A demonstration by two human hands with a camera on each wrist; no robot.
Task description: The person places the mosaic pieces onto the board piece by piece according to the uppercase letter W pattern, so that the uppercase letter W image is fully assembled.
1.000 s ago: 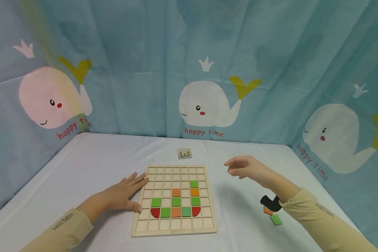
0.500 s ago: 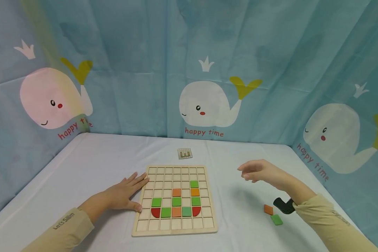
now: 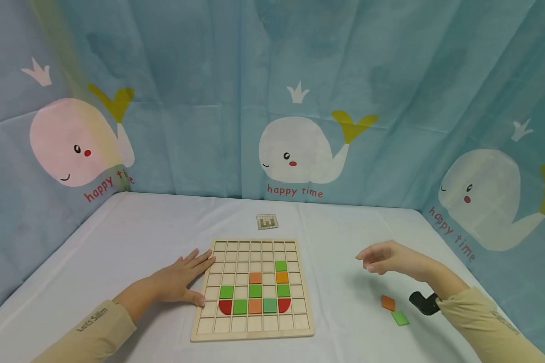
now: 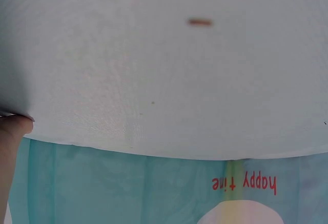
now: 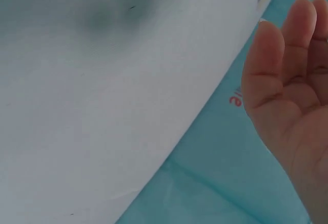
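My left hand (image 3: 177,280) rests with spread fingers on the left edge of a wooden grid board (image 3: 254,335). Only part of that hand (image 4: 11,137) shows in the left wrist view. Green tiles (image 3: 280,265), orange tiles (image 3: 255,278), a teal-green tile (image 3: 270,305) and two rounded red pieces (image 3: 225,307) lie in the board's cells. To the right of the board, my right hand (image 3: 394,259) hovers over the table with loosely bent fingers. Its palm (image 5: 302,116) holds nothing in the right wrist view. Nearest to it lie a loose orange tile (image 3: 388,303) and a loose green tile (image 3: 400,318).
A small card with a grid pattern (image 3: 267,222) lies behind the board on the white-covered table (image 3: 154,232). Blue curtains with printed whales (image 3: 295,151) enclose the back and sides. A black device (image 3: 424,303) sits at the right wrist.
My right hand has moved rightward and a little toward me, away from the board, so the loose orange tile is now fully uncovered. The left hand and the board stay put.
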